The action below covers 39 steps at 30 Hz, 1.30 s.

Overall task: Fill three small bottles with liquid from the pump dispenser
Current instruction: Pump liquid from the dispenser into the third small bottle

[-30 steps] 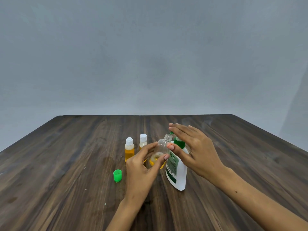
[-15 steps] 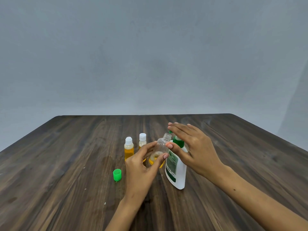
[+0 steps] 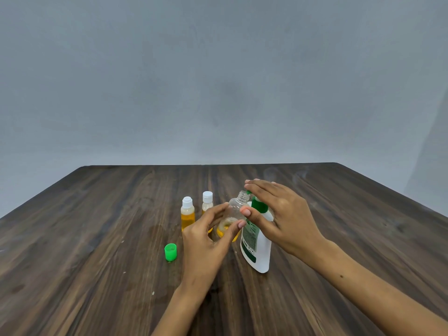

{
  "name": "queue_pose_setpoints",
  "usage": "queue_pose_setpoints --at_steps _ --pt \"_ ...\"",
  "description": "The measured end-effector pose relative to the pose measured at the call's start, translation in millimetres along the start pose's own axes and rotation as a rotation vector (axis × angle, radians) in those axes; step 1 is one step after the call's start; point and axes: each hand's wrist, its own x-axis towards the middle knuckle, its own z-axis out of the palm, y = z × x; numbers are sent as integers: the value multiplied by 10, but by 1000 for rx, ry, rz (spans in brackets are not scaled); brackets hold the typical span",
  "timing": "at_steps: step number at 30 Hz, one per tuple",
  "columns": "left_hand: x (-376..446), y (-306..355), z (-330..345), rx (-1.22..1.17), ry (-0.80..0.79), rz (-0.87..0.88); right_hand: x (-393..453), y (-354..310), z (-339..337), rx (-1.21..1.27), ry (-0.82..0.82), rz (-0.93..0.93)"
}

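We see the open clear bottle (image 3: 234,209) near the middle of the table (image 3: 97,238), tilted so its threaded neck leans right toward the green nozzle of the pump dispenser (image 3: 257,248). A little yellow liquid sits in its bottom. The left hand (image 3: 208,241) holds it, thumb and fingers curled round its lower body. Just right of it, touching or nearly so, stands the white pump dispenser with its green collar and a green-printed label facing left. The right hand (image 3: 278,214) lies over the pump head with fingers stretched out flat on top, and its thumb reaches down in front of the dispenser's shoulder beside the bottle; we would call this grip flat and pressing, not wrapped round anything.

Left of the held bottle and slightly farther from us stand two capped bottles with white lids: the left capped bottle (image 3: 187,215), holding yellow liquid, and the far capped bottle (image 3: 207,202), partly hidden behind the left hand. A loose green cap (image 3: 170,251) lies on the wood nearer to us and to the left of the left hand, apart from it. Behind the table rises a plain grey wall (image 3: 218,81).
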Motion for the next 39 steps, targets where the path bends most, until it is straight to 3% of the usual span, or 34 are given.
queue_pose_setpoints --at_steps 39 --pt "1 -36 0 8 4 7 2 -2 6 41 -2 27"
